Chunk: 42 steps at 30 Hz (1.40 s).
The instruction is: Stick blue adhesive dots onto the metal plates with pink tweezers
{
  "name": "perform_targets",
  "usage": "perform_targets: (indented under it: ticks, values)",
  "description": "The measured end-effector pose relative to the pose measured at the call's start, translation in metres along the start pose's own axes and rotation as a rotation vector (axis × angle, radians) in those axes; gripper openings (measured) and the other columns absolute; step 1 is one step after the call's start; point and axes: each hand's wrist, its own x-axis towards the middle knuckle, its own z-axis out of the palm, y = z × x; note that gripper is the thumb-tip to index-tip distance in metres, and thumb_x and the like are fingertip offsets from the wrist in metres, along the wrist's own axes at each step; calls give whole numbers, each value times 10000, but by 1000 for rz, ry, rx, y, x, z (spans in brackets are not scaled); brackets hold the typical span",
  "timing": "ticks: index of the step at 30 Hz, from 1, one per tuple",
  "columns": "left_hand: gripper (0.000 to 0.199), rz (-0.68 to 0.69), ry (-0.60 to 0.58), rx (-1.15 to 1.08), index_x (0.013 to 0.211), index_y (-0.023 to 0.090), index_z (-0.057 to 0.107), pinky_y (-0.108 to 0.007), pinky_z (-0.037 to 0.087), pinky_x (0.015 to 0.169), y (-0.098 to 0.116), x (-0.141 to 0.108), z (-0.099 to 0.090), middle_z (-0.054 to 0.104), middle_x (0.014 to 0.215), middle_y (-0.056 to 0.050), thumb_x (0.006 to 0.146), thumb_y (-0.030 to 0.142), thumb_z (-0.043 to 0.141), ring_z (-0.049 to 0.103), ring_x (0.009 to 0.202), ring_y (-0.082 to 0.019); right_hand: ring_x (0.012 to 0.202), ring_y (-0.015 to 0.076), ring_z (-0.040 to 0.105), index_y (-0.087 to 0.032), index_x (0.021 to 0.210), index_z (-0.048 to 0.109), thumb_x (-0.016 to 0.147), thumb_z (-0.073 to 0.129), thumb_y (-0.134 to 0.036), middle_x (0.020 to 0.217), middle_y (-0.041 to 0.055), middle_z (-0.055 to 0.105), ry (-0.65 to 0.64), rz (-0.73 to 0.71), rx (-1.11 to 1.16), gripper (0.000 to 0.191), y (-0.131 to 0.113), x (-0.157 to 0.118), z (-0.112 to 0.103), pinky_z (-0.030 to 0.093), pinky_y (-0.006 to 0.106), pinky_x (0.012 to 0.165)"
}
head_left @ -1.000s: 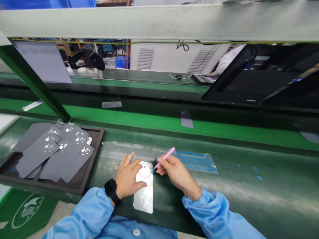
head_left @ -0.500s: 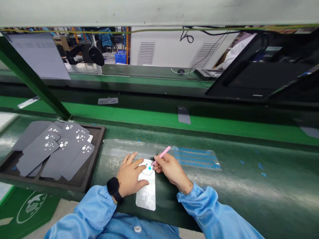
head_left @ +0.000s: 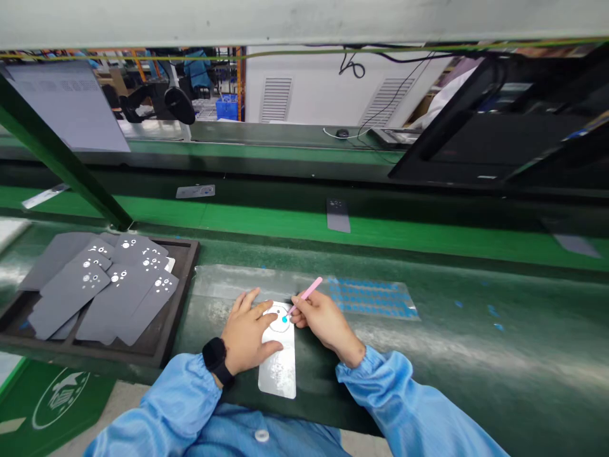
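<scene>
My left hand [head_left: 245,333] lies flat with spread fingers on the upper part of a glossy silver-white rectangular panel [head_left: 278,371], pressing it to the bench. My right hand [head_left: 326,322] is closed on a pair of pink tweezers [head_left: 306,295]. Their tip touches a small blue dot [head_left: 284,319] inside a circular outline on the panel. A sheet of small blue pieces [head_left: 373,298] lies to the right of my right hand, on a transparent film [head_left: 228,282]. A black watch [head_left: 214,358] sits on my left wrist.
A dark tray [head_left: 183,285] of grey perforated panels stands left of my hands. Further grey panels lie on the green belt [head_left: 304,228] ahead. A green beam [head_left: 52,152] slants down at the left, and a black monitor [head_left: 476,139] overhangs the right.
The tweezers tip has moved from the ring's right edge into the circle, and the blue dot now shows there. The view has tilted slightly, shifting the bench upward.
</scene>
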Motion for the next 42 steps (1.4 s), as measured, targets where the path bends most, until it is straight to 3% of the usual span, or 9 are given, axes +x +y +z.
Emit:
perform_targets:
  ticks: [11,24,28,30,33,35,37,39,42]
  values:
    - [448,17,26,40,1083,256,661,-589,234,1069,2,-1,1,602,1244,-73,697,469,743,336,1312,-366,445,108,608,-175,658,553,815,562,-141,520,-30,614,5,-17,-51,161,-1,-1,0,495,188,423]
    - [372,4,-116,118,1141,292,611,-578,274,941,20,0,-12,535,1305,-83,784,391,646,285,1315,-370,477,127,612,-187,689,545,814,549,-196,527,-37,604,-9,-48,-67,125,1,-1,1,499,219,460]
    - [369,-36,-131,121,1138,290,610,-551,292,913,24,1,-13,538,1292,-88,782,382,640,303,1297,-363,516,158,630,-191,724,556,803,562,-282,577,-7,631,-28,-113,-98,120,9,-2,-4,521,258,491]
    - [371,-51,-140,114,1150,292,603,-543,299,906,24,1,-13,535,1297,-87,791,382,633,316,1286,-356,554,175,637,-195,745,558,819,541,-340,619,21,649,22,-241,-137,163,13,-5,-11,534,287,530]
    - [368,-62,-148,104,1165,299,588,-541,302,902,23,0,-12,528,1315,-80,810,389,625,322,1276,-349,724,197,649,-205,738,569,872,455,-334,746,70,664,118,-623,-306,218,20,-16,-23,544,322,680]
    - [382,-75,-142,101,1172,279,576,-539,302,907,23,-1,-10,527,1321,-83,812,395,630,322,1274,-344,817,196,638,-202,794,613,884,399,-239,839,84,658,49,-812,-510,235,24,-24,-25,533,320,756]
    - [415,-93,-133,103,1187,252,555,-537,302,918,23,-2,-9,527,1324,-90,807,395,639,321,1274,-339,821,192,639,-196,902,654,867,397,-165,899,88,651,-88,-827,-769,261,26,-30,-22,534,309,747]
    - [442,-107,-128,105,1203,237,533,-533,303,928,23,-2,-8,522,1332,-91,804,392,643,319,1278,-333,807,195,647,-196,998,668,859,439,-148,951,91,648,-177,-751,-1006,271,28,-34,-15,538,302,721]
    - [452,-116,-130,94,1212,236,519,-526,306,936,24,-3,-7,516,1341,-88,807,396,639,318,1281,-325,819,201,659,-204,1141,638,874,480,-163,1045,97,641,-193,-662,-1184,313,30,-35,-8,540,305,727]
